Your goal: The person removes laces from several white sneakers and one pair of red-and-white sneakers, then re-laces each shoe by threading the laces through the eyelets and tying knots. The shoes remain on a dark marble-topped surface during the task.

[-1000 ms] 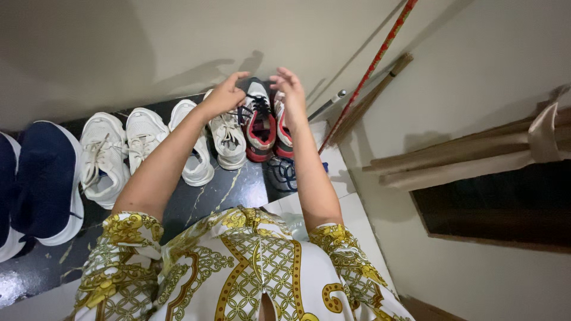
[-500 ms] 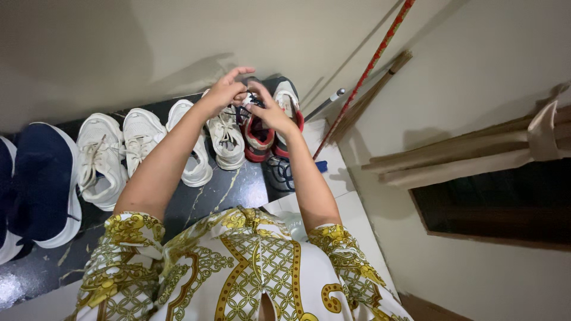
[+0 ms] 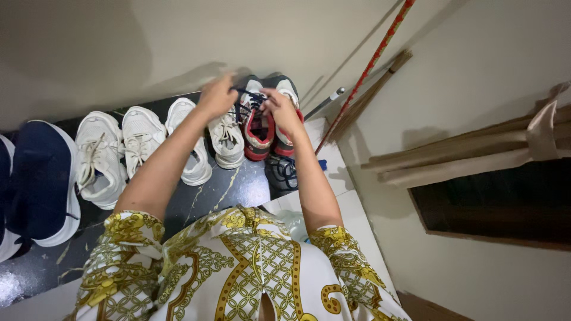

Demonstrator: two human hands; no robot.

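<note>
On the dark marble ledge (image 3: pixel 238 190) below the cream wall, head view: a row of shoes runs L to R, w/ the red-and-white sneaker (image 3: pixel 257 128) near the R end and its mate (image 3: pixel 285 119) just beside it on the R. Both hands are up at the far, tongue end of that sneaker. Left hand (image 3: pixel 217 95) is clenched round one end of the dark lace (image 3: pixel 247 98), pulling it toward the L, over the neighbouring cream sneaker (image 3: pixel 226 139). Right hand (image 3: pixel 279 110) pinches the other part of the lace, fingers curled; the exact pinch is partly hidden by the knuckles, but it looks closed on the lace. Key relation: the sneaker lies directly between and just under the two hands, long axis running away from the person, toe near the body, heel toward the wall; the lace crosses that axis from L hand to R hand. R hand sits closer to the shoe's eyelets, touching or nearly so; L hand is off to the side, near but apart from the upper. Elsewhere: two more white sneakers (image 3: pixel 143 137) and a navy shoe (image 3: pixel 44 178) further L, another dark-laced item (image 3: pixel 284 172) on the ledge's near edge, a red-patterned stick (image 3: pixel 369 68) and a broom (image 3: pixel 372 92) leaning in the corner R.
</note>
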